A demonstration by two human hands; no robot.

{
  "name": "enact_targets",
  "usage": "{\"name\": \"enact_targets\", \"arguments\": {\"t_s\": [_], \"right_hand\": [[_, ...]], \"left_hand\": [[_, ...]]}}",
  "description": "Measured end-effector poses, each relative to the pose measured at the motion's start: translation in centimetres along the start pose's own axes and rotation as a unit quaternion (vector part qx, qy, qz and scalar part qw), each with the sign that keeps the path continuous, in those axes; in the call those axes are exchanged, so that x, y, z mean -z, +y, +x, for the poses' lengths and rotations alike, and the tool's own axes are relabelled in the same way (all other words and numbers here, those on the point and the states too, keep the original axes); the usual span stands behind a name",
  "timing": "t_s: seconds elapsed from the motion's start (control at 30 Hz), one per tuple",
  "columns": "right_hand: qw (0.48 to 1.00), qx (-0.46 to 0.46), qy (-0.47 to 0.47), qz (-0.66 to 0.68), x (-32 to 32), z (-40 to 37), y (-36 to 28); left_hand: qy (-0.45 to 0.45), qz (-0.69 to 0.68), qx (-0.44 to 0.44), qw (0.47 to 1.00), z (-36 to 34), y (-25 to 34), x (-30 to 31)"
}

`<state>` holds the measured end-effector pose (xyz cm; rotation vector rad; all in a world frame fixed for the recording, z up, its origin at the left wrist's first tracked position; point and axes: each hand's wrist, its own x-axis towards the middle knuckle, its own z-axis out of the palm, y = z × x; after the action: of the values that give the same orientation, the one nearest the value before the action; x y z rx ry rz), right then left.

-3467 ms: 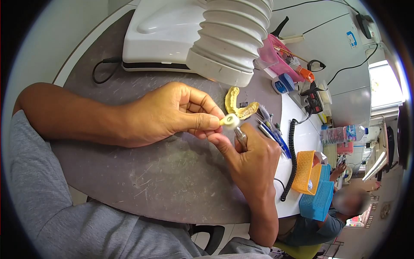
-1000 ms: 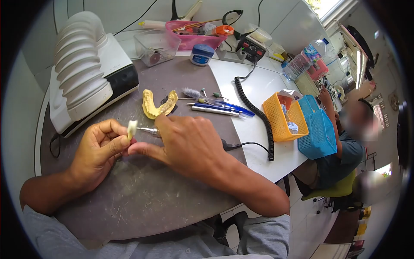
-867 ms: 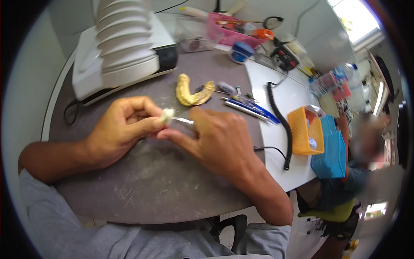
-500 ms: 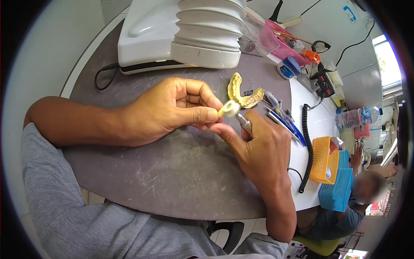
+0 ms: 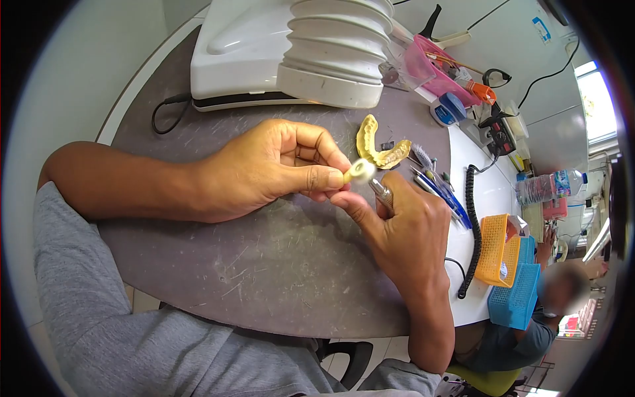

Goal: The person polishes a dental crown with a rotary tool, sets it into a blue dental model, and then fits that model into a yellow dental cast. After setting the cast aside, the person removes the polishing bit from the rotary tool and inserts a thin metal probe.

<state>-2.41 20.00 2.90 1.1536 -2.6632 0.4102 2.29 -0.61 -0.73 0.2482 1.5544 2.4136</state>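
Observation:
Between thumb and fingers, my left hand [image 5: 284, 162] pinches a small yellowish piece [image 5: 347, 176]. My right hand [image 5: 413, 228] is closed round a metal handpiece [image 5: 380, 190], whose pale round tip [image 5: 362, 170], blurred, is right beside the yellowish piece. Whether tip and piece touch is too blurred to tell. The thumb of my right hand is close to the fingertips of my left. Just behind the hands, a yellow U-shaped dental model [image 5: 380, 157] lies on the grey-brown table mat [image 5: 264, 264].
A white machine with a ribbed hose [image 5: 337, 46] stands at the back. Pens and brushes [image 5: 442, 192], a coiled black cable [image 5: 471, 231], a blue-lidded jar [image 5: 448, 109], a pink basket [image 5: 433, 69], orange [image 5: 497, 251] and blue baskets [image 5: 516, 294] are on the right. A person [image 5: 562, 288] sits beyond.
The view has shifted slightly, so most things appear a little further right. Both hands keep their holds, and the tip stays beside the small piece.

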Motion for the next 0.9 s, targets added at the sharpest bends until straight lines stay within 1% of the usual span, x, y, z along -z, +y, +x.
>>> {"name": "enact_targets", "arguments": {"t_s": [0.13,0.2,0.33,0.4,0.53,0.6,0.83,0.9], "right_hand": [[0.999,0.027,-0.014,0.010,0.24,0.04,-0.19],[1.000,0.004,0.001,0.007,0.31,0.09,-0.28],[1.000,-0.017,-0.004,-0.019,0.54,0.20,-0.14],[1.000,0.001,0.002,0.003,0.28,0.10,-0.16],[1.000,0.026,-0.009,0.006,0.24,0.01,-0.21],[1.000,0.003,0.000,-0.003,0.37,0.07,-0.32],[1.000,0.008,-0.014,0.010,0.52,-0.02,-0.37],[0.999,-0.033,-0.002,-0.010,0.79,0.11,-0.22]], "left_hand": [[-0.010,-0.001,-0.001,1.000,-0.03,0.22,-0.13],[-0.001,-0.001,0.005,1.000,0.03,0.11,-0.11],[-0.005,-0.014,-0.001,1.000,0.06,-0.05,0.03],[-0.006,-0.020,0.001,1.000,0.06,-0.02,-0.01],[-0.006,-0.018,0.003,1.000,-0.01,0.13,-0.09],[-0.001,-0.019,0.009,1.000,0.00,0.05,-0.06],[-0.013,-0.015,0.005,1.000,0.09,0.01,0.02],[-0.022,-0.042,0.002,0.999,0.10,-0.11,0.11]]}}
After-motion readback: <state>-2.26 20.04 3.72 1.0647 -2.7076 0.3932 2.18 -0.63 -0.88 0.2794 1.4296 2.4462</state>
